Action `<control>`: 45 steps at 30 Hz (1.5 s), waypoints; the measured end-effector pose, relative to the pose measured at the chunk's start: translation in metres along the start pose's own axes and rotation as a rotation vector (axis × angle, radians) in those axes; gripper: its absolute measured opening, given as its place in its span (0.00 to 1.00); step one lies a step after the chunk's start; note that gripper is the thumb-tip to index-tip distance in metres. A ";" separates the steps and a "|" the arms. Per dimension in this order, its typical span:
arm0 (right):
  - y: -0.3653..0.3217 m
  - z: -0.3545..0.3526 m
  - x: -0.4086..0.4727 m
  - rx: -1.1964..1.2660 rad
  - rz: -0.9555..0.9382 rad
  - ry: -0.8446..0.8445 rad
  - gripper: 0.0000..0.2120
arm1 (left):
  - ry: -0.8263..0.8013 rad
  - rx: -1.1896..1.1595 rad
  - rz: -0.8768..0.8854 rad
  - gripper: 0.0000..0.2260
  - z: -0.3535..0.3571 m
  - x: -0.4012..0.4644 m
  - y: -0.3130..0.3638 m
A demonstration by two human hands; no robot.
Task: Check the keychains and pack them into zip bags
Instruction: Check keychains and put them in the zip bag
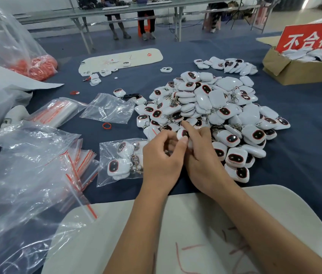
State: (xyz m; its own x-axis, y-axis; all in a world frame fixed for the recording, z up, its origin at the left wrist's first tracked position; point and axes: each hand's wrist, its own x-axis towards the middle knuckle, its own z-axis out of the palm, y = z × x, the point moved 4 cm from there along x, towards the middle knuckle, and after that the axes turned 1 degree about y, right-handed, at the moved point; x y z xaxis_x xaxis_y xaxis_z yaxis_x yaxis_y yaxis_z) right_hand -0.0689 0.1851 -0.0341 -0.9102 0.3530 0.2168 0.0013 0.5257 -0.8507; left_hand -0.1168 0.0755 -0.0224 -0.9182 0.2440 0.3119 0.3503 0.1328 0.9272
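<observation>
My work surface is covered with a dark blue cloth (304,135). At the bottom of the frame, directly before me, lies a white foam pad (205,224) bearing red pen marks. A second white pad (120,58) lies at upper centre with small white parts on it. At upper right stands a cardboard box (294,70) with a red sign (312,38) in white characters. At upper left, a clear sack holds orange bands (41,67). One red band (106,126) lies loose left of centre. Two people's legs (132,22) show behind a far table.
</observation>
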 end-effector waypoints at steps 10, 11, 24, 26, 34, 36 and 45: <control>0.011 -0.005 0.005 0.354 0.025 0.115 0.12 | 0.097 -0.150 -0.196 0.07 -0.006 0.007 -0.016; 0.012 -0.005 0.005 0.372 0.036 0.109 0.11 | 0.088 -0.147 -0.209 0.07 -0.006 0.007 -0.017; 0.012 -0.006 0.004 0.397 0.050 0.086 0.10 | -0.017 -0.108 -0.218 0.07 -0.007 0.007 -0.019; 0.012 -0.006 0.004 0.414 0.062 0.093 0.10 | -0.023 -0.104 -0.201 0.07 -0.007 0.007 -0.017; 0.013 -0.009 0.005 0.406 0.072 0.163 0.05 | -0.079 -0.086 -0.142 0.06 -0.003 0.005 -0.013; 0.014 -0.011 0.005 0.386 0.073 0.174 0.07 | -0.080 -0.072 -0.118 0.06 -0.002 0.006 -0.013; 0.009 -0.012 0.004 0.427 0.077 0.167 0.05 | -0.053 -0.068 -0.105 0.13 -0.004 0.003 -0.009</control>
State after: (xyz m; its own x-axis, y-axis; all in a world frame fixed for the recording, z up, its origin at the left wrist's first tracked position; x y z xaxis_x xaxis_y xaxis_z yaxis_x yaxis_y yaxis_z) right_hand -0.0678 0.2008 -0.0354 -0.8346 0.5172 0.1894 -0.1363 0.1393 -0.9808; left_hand -0.1230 0.0716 -0.0291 -0.9375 0.2831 0.2024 0.2376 0.0958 0.9666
